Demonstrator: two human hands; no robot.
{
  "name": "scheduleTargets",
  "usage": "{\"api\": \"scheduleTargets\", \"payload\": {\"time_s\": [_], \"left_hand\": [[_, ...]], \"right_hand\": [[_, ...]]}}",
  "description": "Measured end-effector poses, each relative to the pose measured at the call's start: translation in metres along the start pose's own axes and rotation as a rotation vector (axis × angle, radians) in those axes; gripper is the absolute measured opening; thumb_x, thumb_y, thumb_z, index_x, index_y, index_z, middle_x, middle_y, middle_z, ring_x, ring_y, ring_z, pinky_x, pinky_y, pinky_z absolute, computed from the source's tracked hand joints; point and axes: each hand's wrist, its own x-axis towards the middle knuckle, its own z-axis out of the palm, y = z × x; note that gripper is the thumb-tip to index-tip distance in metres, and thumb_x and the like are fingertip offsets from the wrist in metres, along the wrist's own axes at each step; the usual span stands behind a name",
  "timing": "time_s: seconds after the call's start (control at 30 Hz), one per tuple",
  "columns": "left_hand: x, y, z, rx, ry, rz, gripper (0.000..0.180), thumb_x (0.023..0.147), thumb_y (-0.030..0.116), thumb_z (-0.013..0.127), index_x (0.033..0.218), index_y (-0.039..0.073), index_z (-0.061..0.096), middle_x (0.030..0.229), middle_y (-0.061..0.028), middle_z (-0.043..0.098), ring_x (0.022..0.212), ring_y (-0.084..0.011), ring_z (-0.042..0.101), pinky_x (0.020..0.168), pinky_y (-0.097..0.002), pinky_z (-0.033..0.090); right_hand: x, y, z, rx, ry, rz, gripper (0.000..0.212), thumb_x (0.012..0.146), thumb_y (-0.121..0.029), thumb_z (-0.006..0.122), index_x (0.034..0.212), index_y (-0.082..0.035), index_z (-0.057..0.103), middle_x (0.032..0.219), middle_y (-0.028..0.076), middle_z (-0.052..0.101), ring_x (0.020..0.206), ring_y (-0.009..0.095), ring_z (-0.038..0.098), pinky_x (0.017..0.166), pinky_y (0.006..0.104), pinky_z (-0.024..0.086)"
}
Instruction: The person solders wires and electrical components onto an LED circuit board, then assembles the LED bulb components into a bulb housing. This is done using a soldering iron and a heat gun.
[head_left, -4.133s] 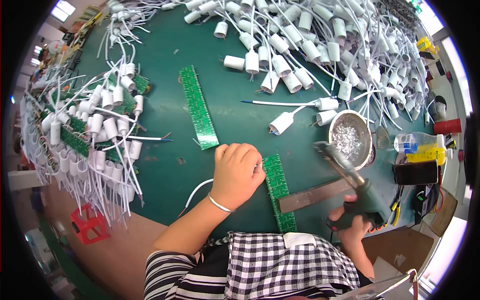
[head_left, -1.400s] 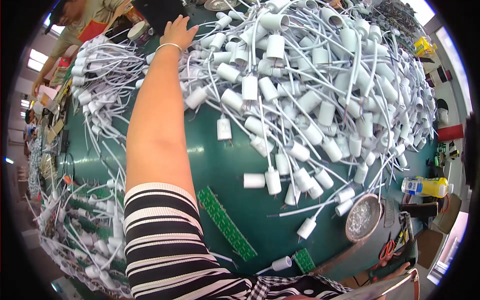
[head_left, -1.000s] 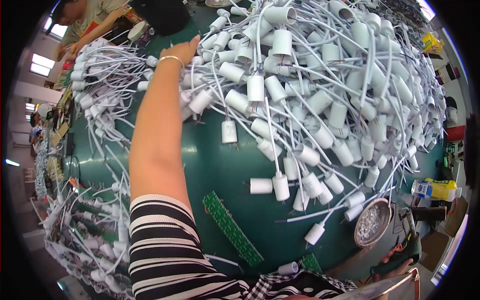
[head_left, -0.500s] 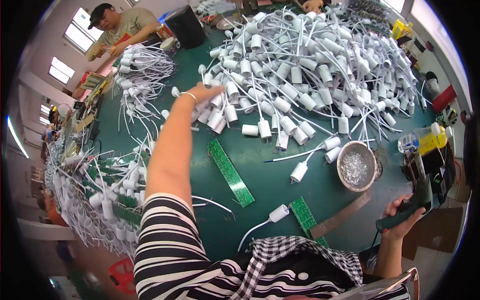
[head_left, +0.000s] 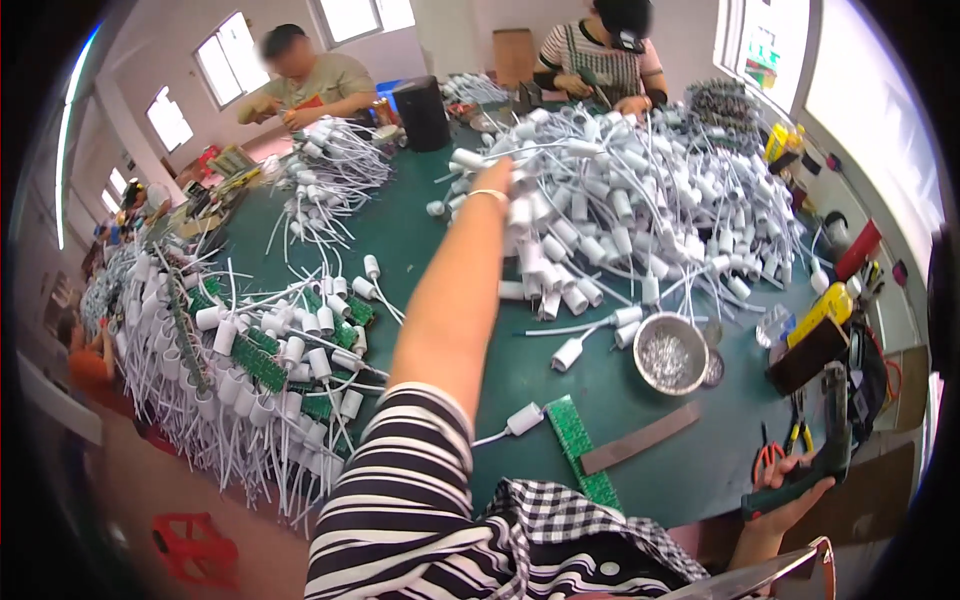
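Observation:
My left hand [head_left: 495, 184] reaches into the near left side of a big heap of white lamp sockets [head_left: 655, 195] with white wires. Its fingers are blurred and partly hidden among the sockets; whether any are gripped does not show. At the right edge, my right hand [head_left: 800, 508] is closed round the handle of a dark green pistol-shaped tool [head_left: 838, 425]. One wired lamp socket [head_left: 524, 419] lies beside the end of a green circuit board [head_left: 568, 430] in front of me. A flat brown strip [head_left: 640, 438] rests partly over this board.
A metal bowl [head_left: 670, 382] holds small shiny pieces. Red-handled pliers [head_left: 768, 456] and yellow-handled pliers [head_left: 799, 432] lie right. Boards with sockets [head_left: 235, 380] crowd the left edge. A dark cylinder [head_left: 421, 115] stands at the back. Two people work across the table.
The view has tilted up and shifted, showing a second person opposite. My left hand reaches farther into the heap. My forearm now hides where another green board lay. My right hand still holds the tool.

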Motion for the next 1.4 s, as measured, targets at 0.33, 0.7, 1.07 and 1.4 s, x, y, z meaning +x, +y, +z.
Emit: {"api": "scheduleTargets", "payload": {"time_s": [0.33, 0.7, 1.07, 1.4], "left_hand": [[-0.027, 0.028, 0.282, 0.742, -0.031, 0.003, 0.057, 0.08, 0.036, 0.061, 0.127, 0.008, 0.048, 0.134, -0.0133, 0.045, 0.114, -0.027, 0.053, 0.094, -0.0429, 0.043], [-0.006, 0.001, 0.067, 0.91, 0.159, 1.029, 0.035, 0.082, 0.038, 0.057, 0.095, 0.008, 0.068, 0.097, -0.0138, 0.065, 0.093, -0.0291, 0.062, 0.08, -0.0374, 0.046], [-0.017, -0.097, 0.029, 1.11, 0.188, 0.136, 0.077, 0.078, 0.069, 0.041, 0.121, 0.007, 0.055, 0.119, -0.0265, 0.05, 0.111, -0.0402, 0.049, 0.092, -0.0473, 0.036], [-0.073, -0.127, 0.175, 0.84, 0.095, 0.117, 0.071, 0.076, 0.058, 0.054, 0.127, 0.009, 0.048, 0.133, -0.0323, 0.03, 0.116, -0.048, 0.039, 0.096, -0.047, 0.035]], "right_hand": [[0.002, -0.022, -0.032, -0.118, 0.056, -0.098, 0.051, 0.091, -0.057, 0.04, 0.097, -0.007, 0.046, 0.076, 0.007, 0.052, 0.047, 0.01, 0.044, 0.042, 0.0221, 0.038], [0.009, -0.008, -0.015, -0.15, 0.001, -0.091, 0.052, 0.091, -0.057, 0.039, 0.096, -0.006, 0.044, 0.074, 0.007, 0.052, 0.044, 0.01, 0.044, 0.042, 0.0223, 0.04], [0.021, 0.023, -0.005, -0.047, -0.09, 0.059, 0.051, 0.09, -0.057, 0.041, 0.097, -0.007, 0.044, 0.076, 0.007, 0.052, 0.048, 0.01, 0.045, 0.044, 0.0213, 0.04], [0.033, 0.022, -0.029, -0.049, -0.201, 0.057, 0.051, 0.09, -0.055, 0.045, 0.103, -0.006, 0.043, 0.083, 0.01, 0.054, 0.053, 0.012, 0.047, 0.047, 0.0217, 0.041]]}}
